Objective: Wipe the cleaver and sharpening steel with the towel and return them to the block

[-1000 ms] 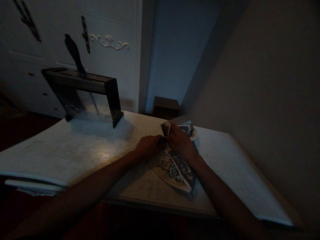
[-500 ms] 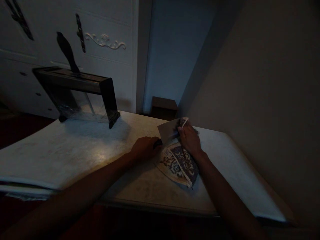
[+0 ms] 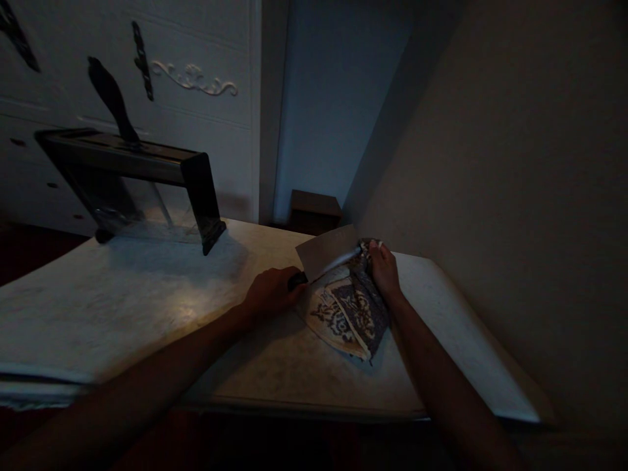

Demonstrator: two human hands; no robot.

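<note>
My left hand is closed around the dark handle of a cleaver, whose broad flat blade points away to the right above the table. My right hand grips the upper end of a patterned cloth with cream and grey-purple sides. A bunched part of this cloth touches the blade near its far end. The rest of it hangs down and lies folded on the table in front of me. The fingertips of my right hand are partly hidden by the cloth.
A knife block with a dark frame and clear panels stands on the left of the pale table, a black handle sticking up from it. Behind are a white cabinet and a small brown box. A wall rises along the right.
My right hand and the bunched cloth have shifted toward the blade's far end, baring more of the blade. The whole view has swung slightly, moving the scene left.
</note>
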